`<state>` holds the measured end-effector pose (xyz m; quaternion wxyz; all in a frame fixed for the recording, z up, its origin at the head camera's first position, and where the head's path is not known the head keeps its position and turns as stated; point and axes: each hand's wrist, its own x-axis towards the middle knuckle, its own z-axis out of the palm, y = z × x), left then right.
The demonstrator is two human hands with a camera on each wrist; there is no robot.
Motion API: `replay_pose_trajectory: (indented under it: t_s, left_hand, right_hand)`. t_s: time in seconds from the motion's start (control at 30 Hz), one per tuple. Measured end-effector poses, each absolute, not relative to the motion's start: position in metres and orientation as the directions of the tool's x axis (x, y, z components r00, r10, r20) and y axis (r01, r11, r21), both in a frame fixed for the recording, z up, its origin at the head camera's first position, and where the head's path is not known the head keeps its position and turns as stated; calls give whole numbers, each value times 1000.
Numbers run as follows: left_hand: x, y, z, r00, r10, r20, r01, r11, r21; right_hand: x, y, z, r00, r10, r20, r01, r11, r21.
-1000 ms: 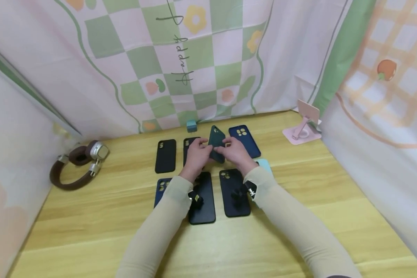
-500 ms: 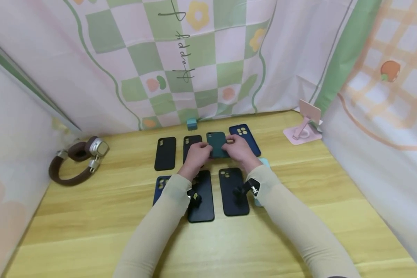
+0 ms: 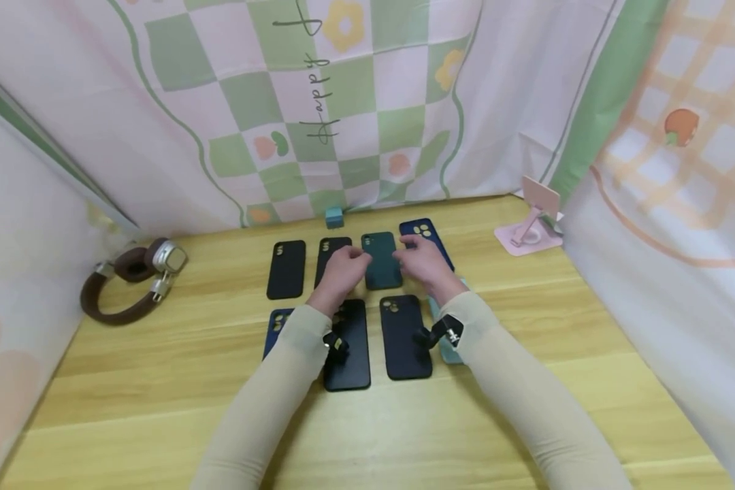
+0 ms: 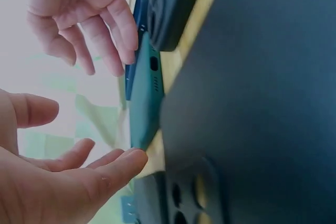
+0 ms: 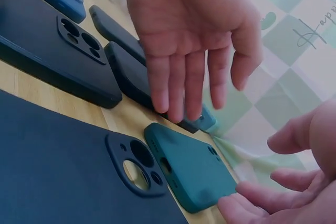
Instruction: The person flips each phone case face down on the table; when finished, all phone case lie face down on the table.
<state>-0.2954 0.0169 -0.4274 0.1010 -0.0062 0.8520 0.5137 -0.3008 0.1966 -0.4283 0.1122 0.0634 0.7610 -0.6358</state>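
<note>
A dark green phone case (image 3: 381, 260) lies flat on the wooden table (image 3: 159, 381), in the back row between a black case (image 3: 327, 249) and a blue case (image 3: 421, 230). My left hand (image 3: 343, 265) hovers just left of it with relaxed fingers, holding nothing. My right hand (image 3: 422, 260) hovers just right of it, fingers spread and empty. The right wrist view shows the green case (image 5: 191, 169) resting on the wood with the left hand (image 5: 194, 35) above it. In the left wrist view the green case (image 4: 144, 103) shows edge-on.
Black cases (image 3: 286, 269) (image 3: 347, 344) (image 3: 405, 337), a blue case (image 3: 273, 328) and a light blue case (image 3: 444, 344) lie in two rows. Brown headphones (image 3: 131, 289) sit at the left, a pink phone stand (image 3: 531, 224) at the back right, a small teal block (image 3: 334, 218) by the cloth wall.
Both hands held the green case tilted up, then lowered it flat into the back row. They have let go and moved slightly apart.
</note>
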Motion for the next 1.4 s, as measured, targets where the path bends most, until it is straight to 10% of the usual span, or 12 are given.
replay_pose_trajectory:
  t_s: [1.07, 1.4]
  left_hand:
    - [-308, 110, -437, -963, 199, -182, -68, 475, 877]
    - [-309, 117, -436, -970, 188, -154, -109, 229, 967]
  right_hand:
    - [-309, 278, -433, -935, 179, -307, 330, 118, -936]
    - [-310, 261, -434, -961, 108, -254, 268, 141, -953]
